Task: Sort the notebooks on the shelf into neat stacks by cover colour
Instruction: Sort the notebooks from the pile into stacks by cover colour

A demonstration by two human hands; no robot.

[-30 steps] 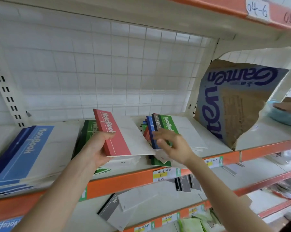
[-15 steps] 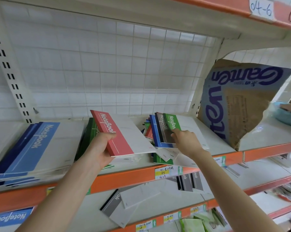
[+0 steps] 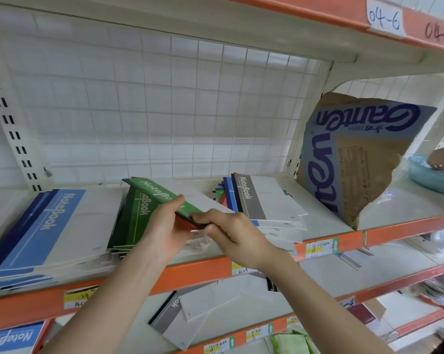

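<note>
My left hand (image 3: 164, 231) grips a green notebook (image 3: 159, 195) with a red notebook (image 3: 187, 224) under it, held tilted above the shelf (image 3: 215, 267). My right hand (image 3: 231, 233) pinches the near edge of the same pair. Beneath them lies a green stack (image 3: 131, 226). A blue stack (image 3: 44, 226) lies at the left. To the right a mixed pile (image 3: 264, 205) has a grey notebook on top, with blue, red and green covers showing at its left edge.
A torn cardboard box (image 3: 356, 159) leans at the right end of the shelf, beside a blue bowl (image 3: 430, 177). A wire grid backs the shelf. On the lower shelf lie grey notebooks (image 3: 180, 320) and a blue one (image 3: 11, 341).
My right hand took the green notebook off the mixed pile and brought it left onto the red one in my left hand. The grey notebook now tops the mixed pile.
</note>
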